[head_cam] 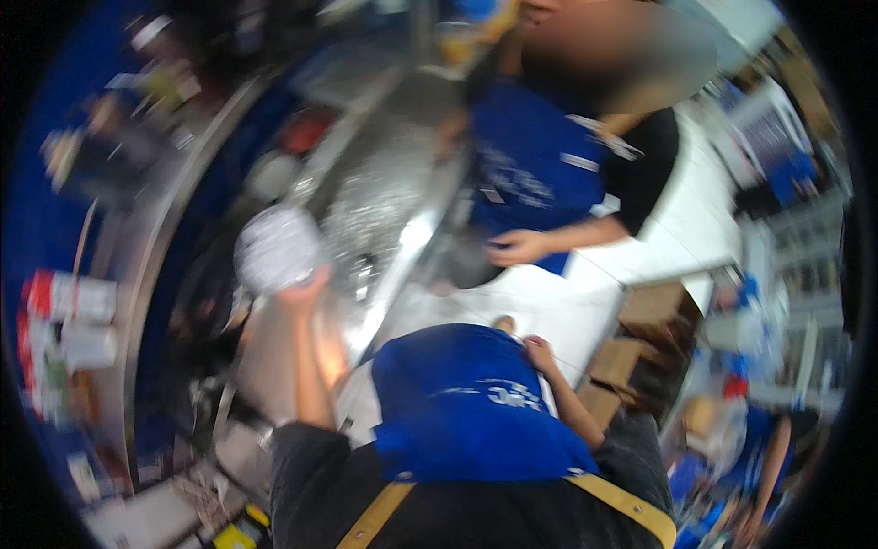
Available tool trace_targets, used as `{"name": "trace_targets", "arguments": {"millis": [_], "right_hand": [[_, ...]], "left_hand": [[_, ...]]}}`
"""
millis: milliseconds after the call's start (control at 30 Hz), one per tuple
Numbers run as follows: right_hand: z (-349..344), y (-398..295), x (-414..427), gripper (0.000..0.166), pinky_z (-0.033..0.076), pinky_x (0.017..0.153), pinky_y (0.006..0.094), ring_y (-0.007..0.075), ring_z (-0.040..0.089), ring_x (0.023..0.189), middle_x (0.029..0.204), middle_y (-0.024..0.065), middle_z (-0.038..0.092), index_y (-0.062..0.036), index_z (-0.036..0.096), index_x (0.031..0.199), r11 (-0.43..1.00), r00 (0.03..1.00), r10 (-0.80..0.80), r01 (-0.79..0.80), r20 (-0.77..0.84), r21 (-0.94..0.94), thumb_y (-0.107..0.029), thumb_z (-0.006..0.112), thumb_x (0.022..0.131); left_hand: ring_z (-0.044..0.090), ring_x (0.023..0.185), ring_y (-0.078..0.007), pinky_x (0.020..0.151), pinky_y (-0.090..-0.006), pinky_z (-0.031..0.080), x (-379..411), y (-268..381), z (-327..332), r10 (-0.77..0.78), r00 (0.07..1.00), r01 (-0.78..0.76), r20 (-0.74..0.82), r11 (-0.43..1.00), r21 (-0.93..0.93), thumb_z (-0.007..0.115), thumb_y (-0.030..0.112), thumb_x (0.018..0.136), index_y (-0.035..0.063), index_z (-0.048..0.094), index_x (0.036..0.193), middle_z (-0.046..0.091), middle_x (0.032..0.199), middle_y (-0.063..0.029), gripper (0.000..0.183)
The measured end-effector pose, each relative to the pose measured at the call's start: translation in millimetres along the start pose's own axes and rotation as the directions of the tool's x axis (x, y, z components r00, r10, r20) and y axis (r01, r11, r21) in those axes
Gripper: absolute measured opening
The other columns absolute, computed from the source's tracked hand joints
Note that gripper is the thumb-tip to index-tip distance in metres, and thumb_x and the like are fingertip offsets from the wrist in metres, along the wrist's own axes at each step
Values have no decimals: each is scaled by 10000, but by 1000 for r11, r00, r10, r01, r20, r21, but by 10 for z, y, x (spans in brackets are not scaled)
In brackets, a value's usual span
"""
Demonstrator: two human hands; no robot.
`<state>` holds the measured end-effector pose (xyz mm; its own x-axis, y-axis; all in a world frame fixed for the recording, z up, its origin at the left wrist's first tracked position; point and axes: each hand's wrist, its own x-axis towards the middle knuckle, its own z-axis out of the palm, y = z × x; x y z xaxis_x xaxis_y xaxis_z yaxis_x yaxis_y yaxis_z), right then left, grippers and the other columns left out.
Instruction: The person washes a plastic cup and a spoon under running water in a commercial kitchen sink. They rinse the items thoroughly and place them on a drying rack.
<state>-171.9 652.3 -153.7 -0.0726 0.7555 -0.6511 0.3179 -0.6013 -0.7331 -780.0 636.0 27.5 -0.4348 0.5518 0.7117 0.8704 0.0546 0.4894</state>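
Observation:
My left hand (302, 291) is raised over the metal counter (370, 185), its fingers at the lower edge of a round, whitish, shiny bundle (278, 248) that looks wrapped in plastic or foil; blur hides its exact kind. At the right side of my blue apron (459, 398) is my right hand (538, 350), beside the apron's edge; whether it grips anything is not clear.
A co-worker in a blue apron (535, 171) stands ahead, beside the counter. Cardboard boxes (651, 305) line the floor at right. Another person's arm (772, 466) shows at lower right. A metal shelf edge (147, 274) runs along the left.

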Motion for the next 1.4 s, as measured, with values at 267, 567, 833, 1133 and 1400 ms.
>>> {"name": "trace_targets", "arguments": {"millis": [267,567,833,1133,1400], "right_hand": [[-92,-749,-687,290,534,899,359,240,696,996,1012,122,741,-108,711,1133,869,950,-310,276,-19,-411,-311,628,942],[-739,-2663,-2795,750,441,1027,396,242,484,1293,1401,105,522,-109,479,1451,692,691,-720,722,-58,8,-240,834,804],[-1473,-2391,-3198,657,442,1011,364,229,573,1215,1323,107,611,-56,554,1371,719,717,-683,694,-142,44,-180,829,788],[-2319,-1634,-3268,503,489,945,314,162,636,1039,1165,92,686,-33,578,1328,814,823,-527,561,-214,154,-63,747,855],[-2704,-1210,-3093,406,503,908,295,139,633,981,1141,86,679,-32,597,1297,807,843,-506,537,-182,247,-36,689,902]], "left_hand": [[678,993,-236,898,-396,547,-390,-84,-1,-193,940,263,281,936,-236,921,255,689,-14,679,1165,710,1137,-134,597],[657,1033,-235,913,-389,535,-885,1754,641,-107,654,603,749,671,-432,916,235,677,-13,633,1217,683,1172,-132,658],[638,1069,-234,927,-383,524,-743,3397,760,239,520,672,820,479,-565,911,217,666,-12,592,1263,660,1204,-131,715],[617,1109,-233,942,-377,512,-637,4591,563,360,614,651,702,272,-709,906,197,654,-11,546,1316,634,1239,-129,781],[550,1203,-208,1031,-378,442,-219,4677,441,41,796,567,604,299,-768,801,259,632,14,423,1418,541,1313,-87,906]]}}
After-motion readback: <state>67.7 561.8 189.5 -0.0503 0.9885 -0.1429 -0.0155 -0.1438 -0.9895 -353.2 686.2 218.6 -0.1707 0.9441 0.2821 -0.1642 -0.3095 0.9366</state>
